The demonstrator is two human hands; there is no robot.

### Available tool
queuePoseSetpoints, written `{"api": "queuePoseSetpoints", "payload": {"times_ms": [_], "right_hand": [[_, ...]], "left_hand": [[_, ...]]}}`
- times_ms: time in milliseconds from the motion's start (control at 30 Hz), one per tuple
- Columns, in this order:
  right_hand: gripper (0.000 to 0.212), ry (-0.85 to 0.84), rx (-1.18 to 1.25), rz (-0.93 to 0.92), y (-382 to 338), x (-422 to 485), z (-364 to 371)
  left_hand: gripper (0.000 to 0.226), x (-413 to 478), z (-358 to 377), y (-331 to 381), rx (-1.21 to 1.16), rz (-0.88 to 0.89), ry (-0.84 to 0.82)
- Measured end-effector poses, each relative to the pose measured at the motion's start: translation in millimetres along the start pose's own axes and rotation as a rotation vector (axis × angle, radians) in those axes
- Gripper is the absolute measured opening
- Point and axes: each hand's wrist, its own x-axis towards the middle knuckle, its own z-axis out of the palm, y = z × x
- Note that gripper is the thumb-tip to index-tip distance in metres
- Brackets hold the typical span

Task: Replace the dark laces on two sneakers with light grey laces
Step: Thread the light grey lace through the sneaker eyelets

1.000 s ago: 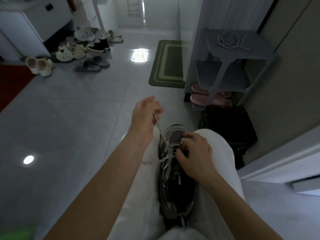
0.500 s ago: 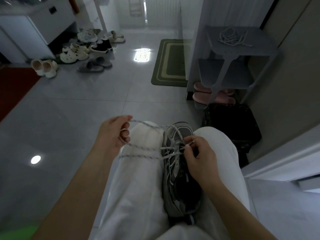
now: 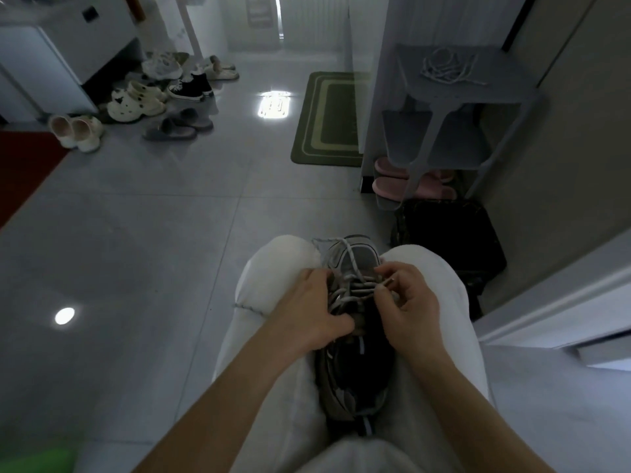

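Observation:
A grey and black sneaker [image 3: 355,367] lies between my knees, toe pointing away from me. A light grey lace [image 3: 353,264] crosses its upper eyelets and loops over the toe. My left hand [image 3: 310,312] grips the sneaker's left side at the eyelets. My right hand [image 3: 406,302] pinches the lace end [image 3: 384,284] at the right-hand eyelets. A loose pile of laces [image 3: 444,68] lies on top of the grey shoe rack [image 3: 505,97] at the right. Part of the lace trails over my left knee.
Pink slippers [image 3: 409,186] sit under the rack and a black bag [image 3: 450,240] stands beside my right knee. A green mat [image 3: 327,117] lies ahead. Several shoes and slippers [image 3: 153,97] crowd the far left by a white cabinet.
My left hand, which held the lace stretched out to the left, has come back to the sneaker and now grips its side. My right hand stayed at the eyelets.

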Motion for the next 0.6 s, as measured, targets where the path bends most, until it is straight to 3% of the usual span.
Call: {"api": "queuePoseSetpoints", "payload": {"times_ms": [67,200,333,433,467,533,600], "right_hand": [[0.007,0.092,0.097,0.071,-3,-2,-6],[0.021,0.241,0.385,0.266,-2,-1,-19],[0.021,0.451,0.660,0.383,-2,15,-45],[0.031,0.669,0.906,0.453,12,32,-109],[0.032,0.692,0.852,0.462,21,35,-135],[0.024,0.539,0.692,0.542,41,38,-174],[0.019,0.487,0.382,0.568,49,38,-177]], "left_hand": [[0.083,0,-1,-1,-0.031,-0.048,0.035],[0.106,-2,-6,-5,0.123,-0.108,0.062],[0.103,-2,-11,-8,0.225,-0.157,0.096],[0.099,-2,-14,-16,0.194,-0.169,0.143],[0.098,-2,-14,-19,0.175,-0.169,0.153],[0.091,-3,-14,-21,0.151,-0.151,0.167],[0.084,-2,-12,-18,0.123,-0.118,0.159]]}}
